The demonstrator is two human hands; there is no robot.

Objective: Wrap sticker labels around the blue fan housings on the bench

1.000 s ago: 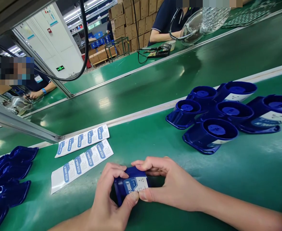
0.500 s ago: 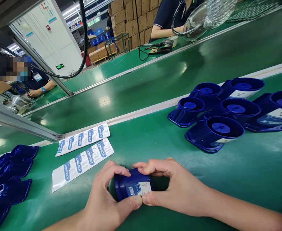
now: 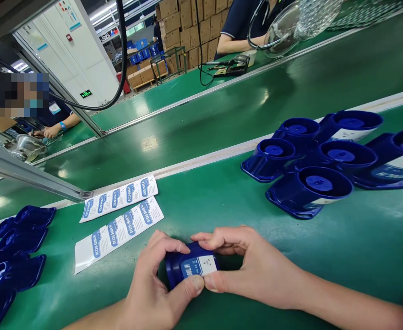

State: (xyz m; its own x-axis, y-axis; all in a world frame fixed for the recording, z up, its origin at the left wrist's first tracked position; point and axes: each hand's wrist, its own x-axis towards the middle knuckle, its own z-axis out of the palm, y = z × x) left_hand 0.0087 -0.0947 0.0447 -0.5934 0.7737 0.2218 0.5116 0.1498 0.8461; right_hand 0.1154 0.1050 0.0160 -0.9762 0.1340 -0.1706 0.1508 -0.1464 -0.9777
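Both my hands hold one dark blue plastic housing point(image 3: 187, 265) low over the green bench, near its front edge. My left hand point(image 3: 153, 286) wraps its left side, thumb pressed on the white and blue label point(image 3: 198, 265) stuck to its wall. My right hand point(image 3: 253, 266) grips the right side, thumb beside the left thumb and forefinger over the top. Two label sheets point(image 3: 119, 215) lie just left of the hands.
Several labelled blue housings point(image 3: 321, 156) are grouped at the right. More blue housings point(image 3: 9, 256) are stacked at the left edge. Beyond a pale strip runs a green conveyor belt point(image 3: 222, 110). Other people work on the far side, with cardboard boxes point(image 3: 187, 27) behind.
The housing has been turned a little in my hands, so more of the label faces up. Both thumbs stay pressed on the label. The view has shifted slightly.
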